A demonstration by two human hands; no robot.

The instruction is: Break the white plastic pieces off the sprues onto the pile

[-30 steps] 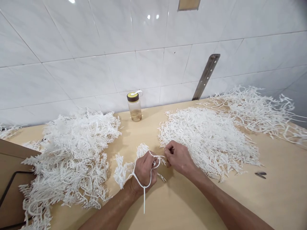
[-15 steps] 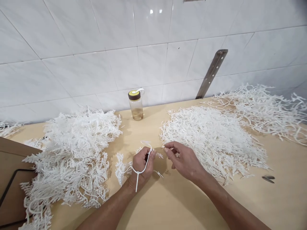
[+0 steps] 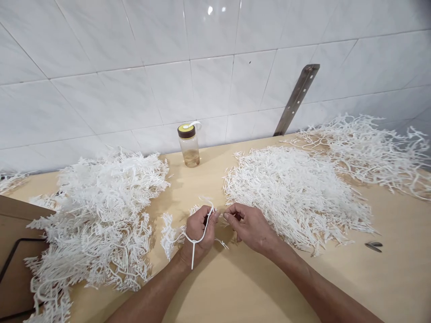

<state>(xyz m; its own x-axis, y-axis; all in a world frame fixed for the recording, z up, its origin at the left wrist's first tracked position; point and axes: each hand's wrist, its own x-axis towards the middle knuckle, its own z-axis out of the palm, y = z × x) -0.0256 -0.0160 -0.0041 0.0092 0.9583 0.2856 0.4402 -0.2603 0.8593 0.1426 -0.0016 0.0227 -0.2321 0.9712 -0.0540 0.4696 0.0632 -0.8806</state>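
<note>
My left hand (image 3: 198,231) is closed around a white, branched plastic stem (image 3: 194,242). The stem's thin forked end curves over the back of the hand, and fine white tips stick out past the fingers. Close to the left thumb, my right hand (image 3: 252,228) pinches with thumb and forefinger; what lies between them is too small to make out. A bunch of white sprigs (image 3: 167,237) shows just left of my left hand. To the right of my right hand spreads a heap of short white sprigs (image 3: 289,193).
A large pile of white sprigs (image 3: 107,220) covers the table's left side, beside a brown box (image 3: 20,224). Longer white branches (image 3: 373,148) lie at back right. A bottle (image 3: 190,150) stands near the wall, by a metal bracket (image 3: 296,101). Small dark snips (image 3: 373,246) rest at right.
My right hand has moved left, bringing its pinched fingertips close to the left thumb. My left hand stays nearly in place with the stem. The camera view has shifted slightly.
</note>
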